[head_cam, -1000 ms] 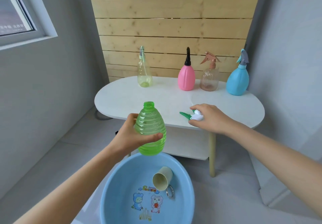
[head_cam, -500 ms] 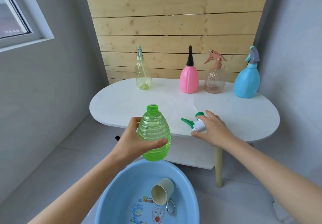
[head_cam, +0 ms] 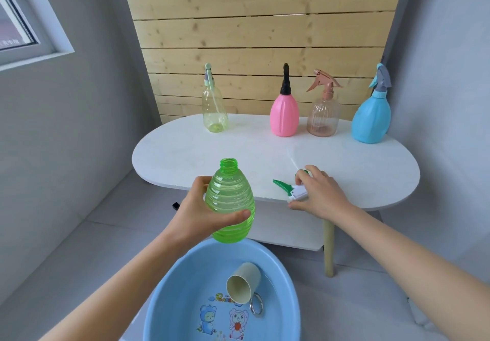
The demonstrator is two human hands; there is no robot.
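Bottle: green bottle (head_cam: 229, 200), upright and uncapped, held in the air in front of the table (head_cam: 212, 152), above the basin (head_cam: 169, 301).
Left hand: left hand (head_cam: 201, 216) wraps fingers and thumb round the bottle's ribbed belly.
Sprayer: spray head (head_cam: 289, 188) lies on the table near its front edge.
Right hand: right hand (head_cam: 320, 195) curls fingers and thumb round the spray head's white body.
Basin: blue, with a cup (head_cam: 242, 282) lying inside.
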